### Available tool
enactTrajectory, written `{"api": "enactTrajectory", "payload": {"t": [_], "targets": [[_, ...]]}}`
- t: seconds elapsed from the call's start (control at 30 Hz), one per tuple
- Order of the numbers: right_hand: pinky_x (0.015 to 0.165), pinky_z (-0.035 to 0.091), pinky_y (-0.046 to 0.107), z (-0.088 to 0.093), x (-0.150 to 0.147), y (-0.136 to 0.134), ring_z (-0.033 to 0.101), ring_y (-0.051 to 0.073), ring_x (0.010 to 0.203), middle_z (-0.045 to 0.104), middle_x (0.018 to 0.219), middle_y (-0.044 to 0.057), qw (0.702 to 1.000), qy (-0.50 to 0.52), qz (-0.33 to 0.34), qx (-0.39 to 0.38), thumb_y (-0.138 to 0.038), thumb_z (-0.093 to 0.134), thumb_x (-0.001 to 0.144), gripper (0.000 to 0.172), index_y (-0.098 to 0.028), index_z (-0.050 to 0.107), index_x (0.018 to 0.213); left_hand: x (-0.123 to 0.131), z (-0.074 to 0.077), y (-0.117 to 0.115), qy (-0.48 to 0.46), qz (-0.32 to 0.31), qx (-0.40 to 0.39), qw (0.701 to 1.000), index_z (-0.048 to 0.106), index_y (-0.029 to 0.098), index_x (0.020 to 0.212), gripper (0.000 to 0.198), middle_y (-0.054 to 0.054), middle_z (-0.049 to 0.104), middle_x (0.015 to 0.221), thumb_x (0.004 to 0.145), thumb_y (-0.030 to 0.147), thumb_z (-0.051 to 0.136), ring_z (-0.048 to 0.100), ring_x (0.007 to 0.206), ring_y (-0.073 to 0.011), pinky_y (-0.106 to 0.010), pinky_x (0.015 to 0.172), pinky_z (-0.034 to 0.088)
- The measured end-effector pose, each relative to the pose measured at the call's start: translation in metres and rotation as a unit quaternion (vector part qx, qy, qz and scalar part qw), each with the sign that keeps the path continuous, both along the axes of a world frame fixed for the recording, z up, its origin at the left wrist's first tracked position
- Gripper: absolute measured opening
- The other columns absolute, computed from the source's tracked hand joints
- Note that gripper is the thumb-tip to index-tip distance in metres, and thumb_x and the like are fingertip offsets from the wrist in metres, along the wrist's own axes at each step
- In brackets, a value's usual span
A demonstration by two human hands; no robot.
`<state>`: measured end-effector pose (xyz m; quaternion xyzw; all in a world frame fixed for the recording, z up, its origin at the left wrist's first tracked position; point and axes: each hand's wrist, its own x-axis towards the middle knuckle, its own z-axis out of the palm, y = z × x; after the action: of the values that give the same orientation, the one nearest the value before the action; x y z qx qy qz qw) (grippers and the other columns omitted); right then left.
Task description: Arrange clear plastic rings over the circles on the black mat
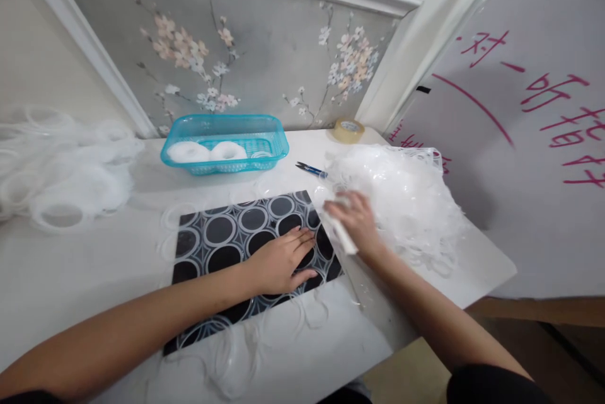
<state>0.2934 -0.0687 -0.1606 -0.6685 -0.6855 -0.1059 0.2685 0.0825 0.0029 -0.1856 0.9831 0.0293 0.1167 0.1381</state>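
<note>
The left hand (278,262) lies flat, fingers spread, on the black circle-patterned mat (222,246) on the worktop (70,265). The right hand (357,221), motion-blurred, grips a white strip (341,235); the clear plastic heap (401,196) hides its fingertips.

Left hand (281,262) flat, right hand (357,221) curled

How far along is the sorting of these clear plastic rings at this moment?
Done: two white ring stacks sit in the blue basket, and loose rings lie heaped at far left. In hand: the left hand lies flat on the black patterned mat, while the right hand grips a white piece at the tangled pile. Left: that pile looks large.
</note>
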Motion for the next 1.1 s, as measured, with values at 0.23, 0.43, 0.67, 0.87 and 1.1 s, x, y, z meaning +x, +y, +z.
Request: {"api": "enactTrajectory", "payload": {"t": [0.23, 0.43, 0.67, 0.87, 1.1], "targets": [[0.089, 0.038, 0.052, 0.072, 0.079, 0.002, 0.056, 0.032, 0.099, 0.064, 0.082, 0.014, 0.915, 0.032, -0.375, 0.144, -0.025, 0.055, 0.08, 0.015, -0.016, 0.067, 0.079, -0.008, 0.011, 0.014, 0.017, 0.015, -0.104, 0.994, 0.05, 0.012, 0.128, 0.053, -0.013, 0.049, 0.137, 0.091, 0.05, 0.047, 0.041, 0.131, -0.025, -0.042, 0.108, 0.036], [0.076, 0.047, 0.043, 0.065, 0.098, -0.021, 0.061, 0.029, 0.087, 0.067, 0.087, 0.011, 0.935, 0.144, -0.324, -0.016, -0.023, 0.066, 0.069, 0.006, -0.018, 0.068, 0.072, -0.04, 0.036, 0.021, 0.04, 0.045, -0.131, 0.99, 0.053, 0.019, 0.126, 0.045, -0.008, 0.043, 0.143, 0.094, 0.049, 0.043, 0.036, 0.134, -0.0223, -0.043, 0.11, 0.033], [0.076, 0.051, 0.037, 0.039, 0.001, -0.033, 0.065, 0.021, 0.084, 0.07, 0.087, 0.005, 0.936, 0.352, -0.026, 0.015, -0.032, 0.061, 0.081, 0.013, -0.021, 0.068, 0.082, -0.086, 0.033, -0.009, 0.086, 0.054, -0.075, 0.992, 0.056, 0.018, 0.124, 0.042, -0.008, 0.048, 0.139, 0.094, 0.046, 0.045, 0.041, 0.131, -0.0237, -0.041, 0.105, 0.039], [0.069, 0.051, 0.033, -0.004, -0.041, -0.039, 0.065, 0.02, 0.076, 0.07, 0.082, 0.006, 0.879, 0.435, 0.087, -0.177, -0.037, 0.059, 0.084, 0.02, -0.019, 0.067, 0.082, -0.113, 0.042, -0.05, 0.067, -0.036, 0.015, 0.997, 0.054, 0.014, 0.125, 0.043, -0.01, 0.052, 0.135, 0.092, 0.041, 0.05, 0.049, 0.125, -0.0244, -0.034, 0.105, 0.04], [0.081, 0.049, 0.039, -0.001, -0.02, -0.047, 0.064, 0.025, 0.093, 0.07, 0.098, 0.009, 0.9, 0.394, 0.047, -0.18, -0.041, 0.059, 0.082, 0.022, -0.021, 0.068, 0.083, -0.105, 0.046, 0.004, -0.002, 0.067, 0.138, 0.988, 0.059, 0.016, 0.116, 0.035, -0.008, 0.06, 0.125, 0.095, 0.039, 0.043, 0.057, 0.111, -0.0254, -0.042, 0.096, 0.045]]}}
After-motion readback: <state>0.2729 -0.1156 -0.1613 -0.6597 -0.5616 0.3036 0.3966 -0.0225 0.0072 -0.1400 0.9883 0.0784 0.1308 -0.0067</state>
